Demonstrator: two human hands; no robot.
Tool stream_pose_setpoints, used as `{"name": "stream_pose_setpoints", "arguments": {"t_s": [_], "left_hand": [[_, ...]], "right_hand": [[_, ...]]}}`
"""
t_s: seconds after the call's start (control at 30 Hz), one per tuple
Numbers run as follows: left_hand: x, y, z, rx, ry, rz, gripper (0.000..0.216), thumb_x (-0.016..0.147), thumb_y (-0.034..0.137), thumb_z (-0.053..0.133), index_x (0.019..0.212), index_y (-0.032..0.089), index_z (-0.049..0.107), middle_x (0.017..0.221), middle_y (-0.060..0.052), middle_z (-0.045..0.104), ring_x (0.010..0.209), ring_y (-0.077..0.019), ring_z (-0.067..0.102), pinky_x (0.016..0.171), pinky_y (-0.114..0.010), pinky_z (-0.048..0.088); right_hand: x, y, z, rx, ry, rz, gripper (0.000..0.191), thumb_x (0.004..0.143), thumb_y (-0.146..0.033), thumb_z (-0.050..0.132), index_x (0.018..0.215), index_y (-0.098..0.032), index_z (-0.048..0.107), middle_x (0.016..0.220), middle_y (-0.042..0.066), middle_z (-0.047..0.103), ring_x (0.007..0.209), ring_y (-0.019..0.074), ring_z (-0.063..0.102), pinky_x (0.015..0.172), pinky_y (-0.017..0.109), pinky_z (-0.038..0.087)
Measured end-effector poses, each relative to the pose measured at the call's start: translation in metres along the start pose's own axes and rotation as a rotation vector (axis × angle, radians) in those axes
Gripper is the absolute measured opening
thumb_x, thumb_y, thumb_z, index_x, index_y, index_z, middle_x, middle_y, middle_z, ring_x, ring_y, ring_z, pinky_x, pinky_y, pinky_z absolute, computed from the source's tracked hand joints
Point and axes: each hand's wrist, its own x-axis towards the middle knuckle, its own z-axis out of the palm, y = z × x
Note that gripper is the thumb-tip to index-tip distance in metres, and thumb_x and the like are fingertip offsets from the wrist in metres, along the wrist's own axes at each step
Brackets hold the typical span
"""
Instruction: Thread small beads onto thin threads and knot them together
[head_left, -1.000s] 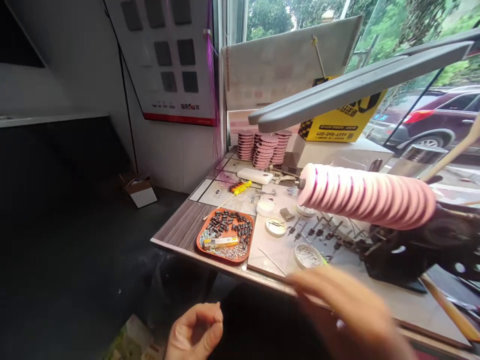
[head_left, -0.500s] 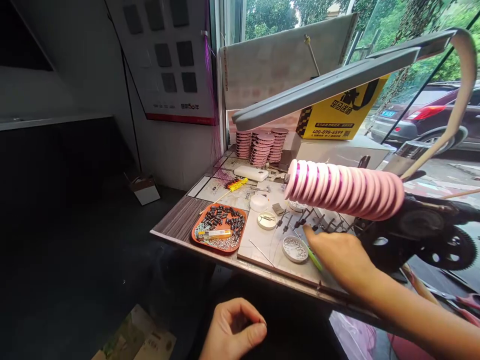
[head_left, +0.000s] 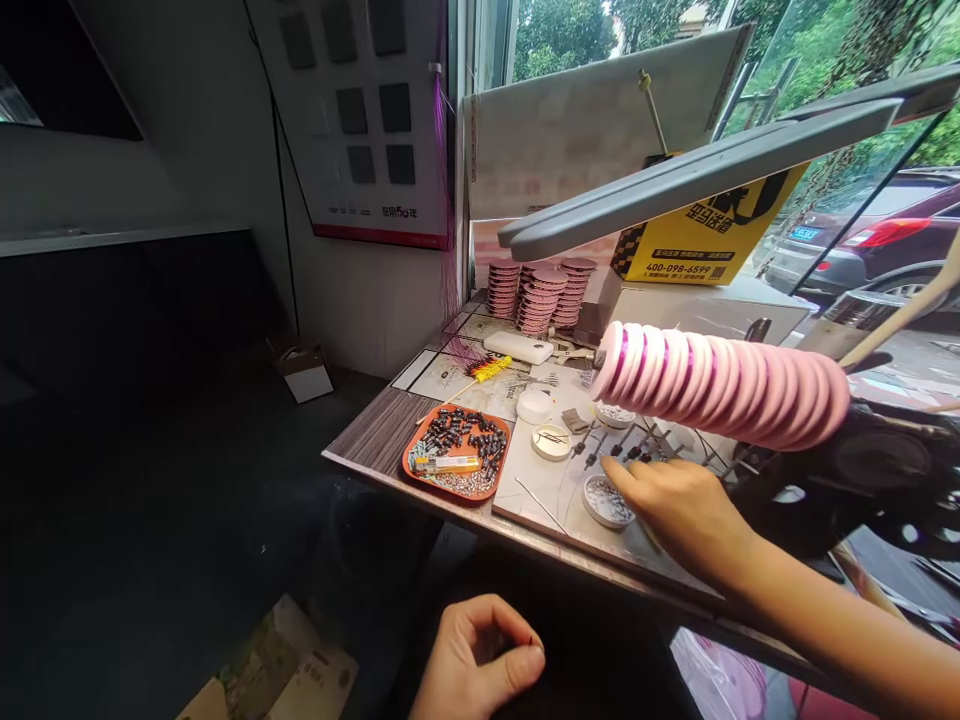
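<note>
My left hand [head_left: 487,655] is below the table's front edge, thumb and forefinger pinched together. A thin dark bit shows at the fingertips, too small to name. My right hand [head_left: 686,505] is low over the pale board [head_left: 517,505], back upward, with one digit pointing left; the other fingers are hidden beneath it. Beside its fingertips is a round dish [head_left: 607,502] of small pale beads. Several dark clamp-like pieces with thin rods [head_left: 589,455] lie just beyond. A sliver of a greenish handle [head_left: 649,535] shows beside the hand, mostly covered by it.
An orange tray [head_left: 411,470] holds dark parts and a small yellow-and-white box. Pink discs on a spindle [head_left: 720,388] jut over the board from a dark machine. Above is a grey lamp [head_left: 697,165]. Pink disc stacks [head_left: 538,300] stand behind; a cardboard box [head_left: 300,690] is on the floor.
The whole scene has shifted right in view as the head turned. My right hand now sits closer over the bead dish and covers more of the green handle. The left hand keeps its pinch.
</note>
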Motion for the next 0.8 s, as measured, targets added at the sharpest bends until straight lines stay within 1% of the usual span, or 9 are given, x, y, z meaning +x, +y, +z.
{"name": "stream_pose_setpoints", "arguments": {"t_s": [0.1, 0.27, 0.33, 0.43, 0.57, 0.7, 0.8], "left_hand": [[-0.001, 0.003, -0.002, 0.007, 0.023, 0.006, 0.025, 0.049, 0.035, 0.083, 0.053, 0.016, 0.068, 0.054, 0.001, 0.06, 0.054, -0.0088, 0.047, 0.054, -0.02, 0.035], [-0.001, 0.014, -0.014, 0.066, 0.094, -0.011, 0.019, 0.053, 0.029, 0.08, 0.055, 0.016, 0.067, 0.056, 0.001, 0.06, 0.058, -0.0097, 0.047, 0.058, -0.019, 0.036], [-0.001, 0.017, -0.019, 0.083, 0.12, -0.021, 0.017, 0.054, 0.026, 0.08, 0.056, 0.016, 0.067, 0.057, 0.002, 0.06, 0.06, -0.0101, 0.047, 0.06, -0.019, 0.036], [-0.002, 0.018, -0.022, 0.083, 0.155, -0.012, 0.016, 0.054, 0.026, 0.079, 0.056, 0.016, 0.066, 0.056, 0.002, 0.058, 0.06, -0.0103, 0.046, 0.06, -0.019, 0.036], [-0.003, 0.017, -0.02, 0.082, 0.143, -0.022, 0.016, 0.055, 0.026, 0.079, 0.057, 0.016, 0.067, 0.057, 0.002, 0.06, 0.06, -0.0106, 0.047, 0.06, -0.02, 0.037], [-0.004, 0.018, -0.018, 0.069, 0.163, 0.001, 0.016, 0.055, 0.026, 0.079, 0.056, 0.016, 0.066, 0.056, 0.002, 0.059, 0.059, -0.0099, 0.047, 0.059, -0.019, 0.037], [-0.004, 0.018, -0.018, 0.074, 0.153, -0.018, 0.016, 0.055, 0.025, 0.079, 0.056, 0.015, 0.066, 0.056, 0.002, 0.059, 0.058, -0.01, 0.046, 0.059, -0.019, 0.037]], "right_hand": [[0.005, -0.001, 0.001, -0.005, 0.025, -0.039, 0.028, 0.066, 0.008, 0.044, 0.061, -0.015, 0.058, 0.047, 0.002, 0.054, 0.042, 0.0167, 0.053, 0.047, 0.028, 0.025], [0.0, -0.01, -0.004, 0.035, 0.084, -0.144, 0.028, 0.074, 0.005, 0.043, 0.065, -0.015, 0.059, 0.065, 0.007, 0.06, 0.056, 0.0192, 0.052, 0.055, 0.03, 0.029], [-0.001, -0.012, -0.002, 0.073, 0.108, -0.185, 0.028, 0.075, 0.004, 0.042, 0.068, -0.015, 0.061, 0.069, 0.007, 0.06, 0.058, 0.0192, 0.051, 0.057, 0.03, 0.029], [0.003, -0.013, 0.003, 0.139, 0.133, -0.256, 0.028, 0.076, 0.002, 0.042, 0.067, -0.017, 0.061, 0.066, 0.004, 0.057, 0.058, 0.0181, 0.048, 0.058, 0.029, 0.03], [0.009, -0.013, 0.006, 0.185, 0.153, -0.287, 0.032, 0.077, 0.003, 0.04, 0.06, -0.016, 0.06, 0.063, 0.004, 0.055, 0.059, 0.0184, 0.047, 0.059, 0.029, 0.03], [0.006, -0.009, 0.007, 0.21, 0.174, -0.303, 0.036, 0.079, 0.004, 0.036, 0.063, -0.015, 0.062, 0.065, 0.006, 0.056, 0.061, 0.0192, 0.047, 0.06, 0.029, 0.031], [0.002, -0.005, 0.011, 0.214, 0.188, -0.315, 0.038, 0.081, 0.003, 0.033, 0.066, -0.015, 0.063, 0.065, 0.006, 0.056, 0.061, 0.0194, 0.047, 0.061, 0.03, 0.032]]}}
